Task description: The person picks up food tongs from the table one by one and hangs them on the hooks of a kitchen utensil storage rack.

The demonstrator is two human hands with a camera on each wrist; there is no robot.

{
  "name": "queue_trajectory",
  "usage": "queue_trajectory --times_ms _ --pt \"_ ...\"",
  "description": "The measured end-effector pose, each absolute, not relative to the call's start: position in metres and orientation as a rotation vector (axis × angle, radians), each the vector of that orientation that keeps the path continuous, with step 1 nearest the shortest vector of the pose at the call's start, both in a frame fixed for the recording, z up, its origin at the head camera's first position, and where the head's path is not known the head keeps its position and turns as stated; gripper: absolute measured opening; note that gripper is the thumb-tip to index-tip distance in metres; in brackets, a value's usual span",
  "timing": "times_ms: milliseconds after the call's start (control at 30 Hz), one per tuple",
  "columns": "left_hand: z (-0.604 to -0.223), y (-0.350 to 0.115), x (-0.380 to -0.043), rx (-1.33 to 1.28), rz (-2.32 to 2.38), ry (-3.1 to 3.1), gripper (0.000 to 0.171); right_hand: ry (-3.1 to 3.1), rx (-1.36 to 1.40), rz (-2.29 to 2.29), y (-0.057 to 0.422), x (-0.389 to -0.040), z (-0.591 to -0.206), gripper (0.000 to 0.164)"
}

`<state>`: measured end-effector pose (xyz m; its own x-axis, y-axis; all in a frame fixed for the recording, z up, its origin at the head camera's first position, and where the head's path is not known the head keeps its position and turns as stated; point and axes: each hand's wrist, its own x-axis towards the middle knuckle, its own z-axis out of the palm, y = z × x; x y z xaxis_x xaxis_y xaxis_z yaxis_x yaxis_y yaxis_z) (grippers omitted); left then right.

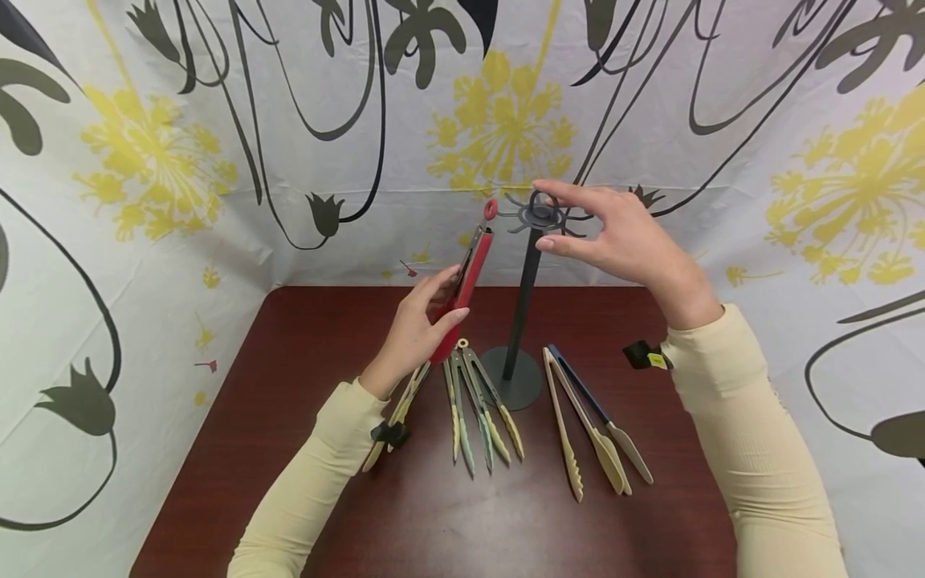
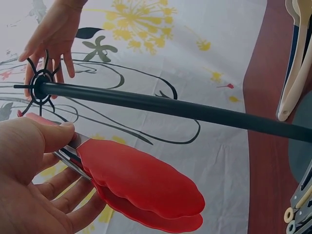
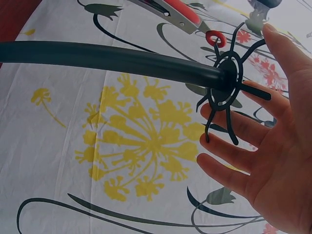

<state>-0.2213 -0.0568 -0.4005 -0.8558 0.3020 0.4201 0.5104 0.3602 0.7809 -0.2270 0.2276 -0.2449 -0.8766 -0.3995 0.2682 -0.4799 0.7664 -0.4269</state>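
Note:
My left hand (image 1: 410,335) grips a pair of red tongs (image 2: 141,178) by the handles, red scalloped heads downward. The tongs' red pull ring (image 3: 215,39) is close to one hook of a dark stand's hook wheel (image 3: 225,80); whether it hangs on that hook I cannot tell. Around the wheel, at the top of the stand's post (image 1: 524,305), my right hand (image 1: 630,239) has its thumb and fingers spread apart. Its fingers reach behind the hooks in the right wrist view; contact with them is unclear.
The stand's round base (image 1: 522,392) rests on a dark red table (image 1: 462,530). Several metal tongs (image 1: 473,393) with yellow and green tips lie left of it, partly behind my left arm. Beige tongs (image 1: 562,425) and blue-handled tongs (image 1: 581,389) lie right. A patterned cloth (image 1: 347,160) hangs behind.

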Motion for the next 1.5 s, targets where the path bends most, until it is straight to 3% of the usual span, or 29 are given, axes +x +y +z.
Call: queue_trajectory --times_ms 1500 --pt "-0.414 -0.04 -0.224 -0.772 -1.522 -2.443 0.064 -2.824 0.727 0.669 0.229 -0.227 -0.242 0.069"
